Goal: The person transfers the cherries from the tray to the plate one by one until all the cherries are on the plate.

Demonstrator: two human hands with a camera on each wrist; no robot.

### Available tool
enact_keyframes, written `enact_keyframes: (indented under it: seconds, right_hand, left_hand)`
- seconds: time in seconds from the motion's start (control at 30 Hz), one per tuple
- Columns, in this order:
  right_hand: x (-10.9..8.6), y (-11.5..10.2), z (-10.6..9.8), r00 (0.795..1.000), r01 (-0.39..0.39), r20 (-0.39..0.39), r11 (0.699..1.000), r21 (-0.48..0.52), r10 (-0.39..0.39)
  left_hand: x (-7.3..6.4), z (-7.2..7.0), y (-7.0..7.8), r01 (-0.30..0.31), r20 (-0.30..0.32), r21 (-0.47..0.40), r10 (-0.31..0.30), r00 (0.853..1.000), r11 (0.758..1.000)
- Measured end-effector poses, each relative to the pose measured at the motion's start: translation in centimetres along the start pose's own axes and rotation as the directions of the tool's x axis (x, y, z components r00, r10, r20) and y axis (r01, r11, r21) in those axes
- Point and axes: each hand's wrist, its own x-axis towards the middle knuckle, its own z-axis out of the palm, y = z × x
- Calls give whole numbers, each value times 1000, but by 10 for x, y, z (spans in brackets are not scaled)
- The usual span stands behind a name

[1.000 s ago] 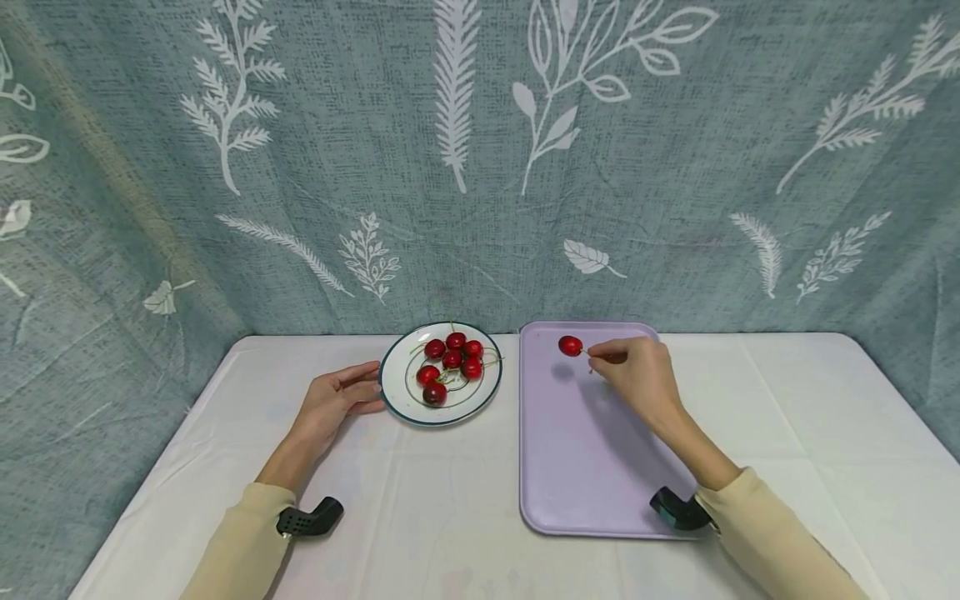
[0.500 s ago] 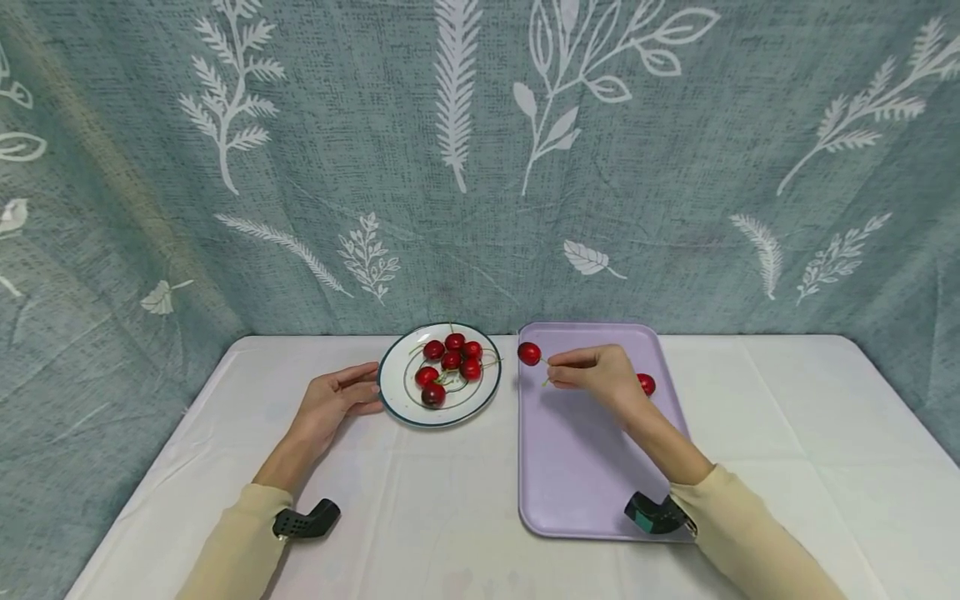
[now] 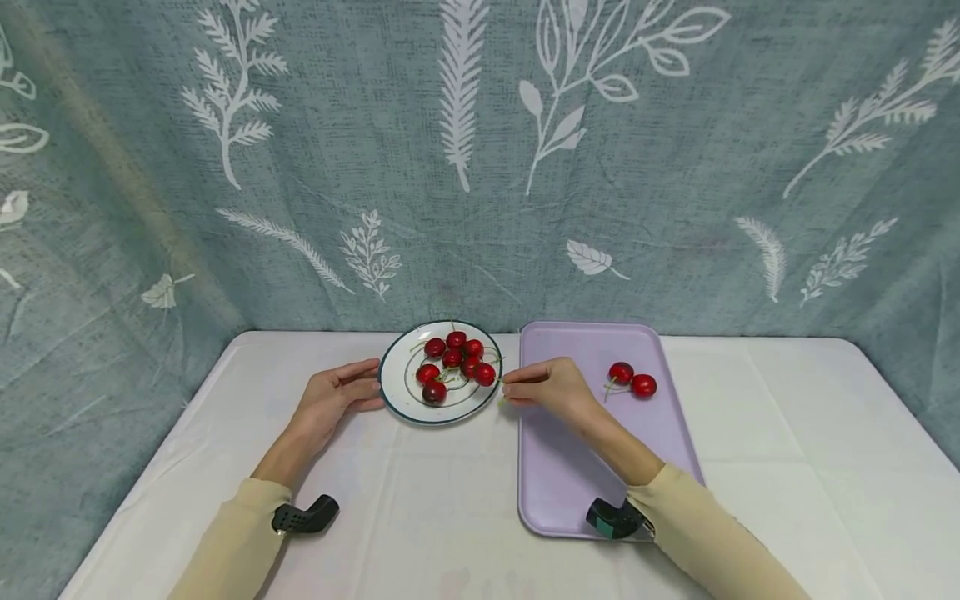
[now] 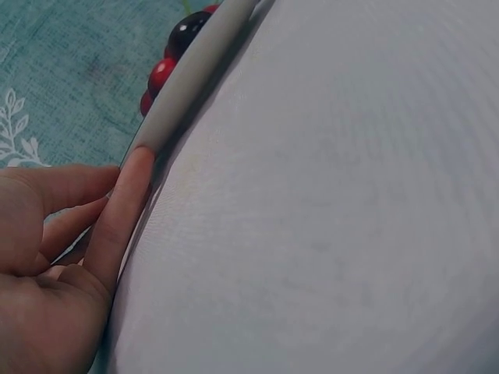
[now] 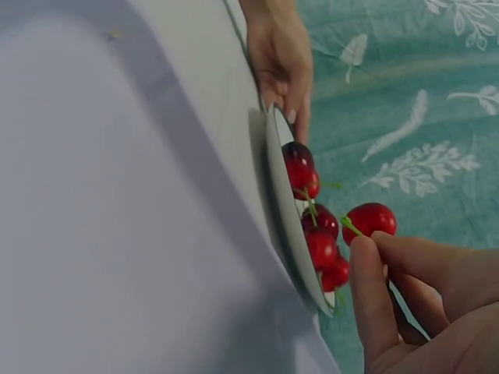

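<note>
My left hand touches the left rim of a white plate with a dark edge, its fingers fairly straight. Several red cherries with green stems lie on the plate. At the plate's right side, my right hand pinches a cherry by its green stem between thumb and finger. In the right wrist view this cherry appears held just above the others. On the lilac tray, under my right forearm, two cherries lie side by side near the right edge.
A white cloth covers the table. Behind it hangs a grey-green curtain with white leaf patterns, close to the back edges of plate and tray.
My right hand has carried the pinched cherry leftward from above the tray to the plate's right side. Two cherries on the tray have come into sight. The left hand stays at the rim.
</note>
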Motion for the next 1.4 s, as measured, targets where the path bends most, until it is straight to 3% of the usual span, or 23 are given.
enact_keyframes:
  seconds: [0.37, 0.7, 1.4]
  right_hand:
    - [17, 0, 20, 999, -45, 17, 997, 70, 44]
    - [24, 3, 41, 999, -44, 3, 998, 49, 44]
    - [33, 2, 58, 999, -16, -39, 997, 76, 19]
  left_hand:
    - [-2, -3, 1, -1, -1, 3, 1, 1000, 1000]
    - [-3, -2, 2, 6, -7, -5, -6, 1000, 1000]
    - [0, 3, 2, 22, -17, 14, -21, 1000, 1000]
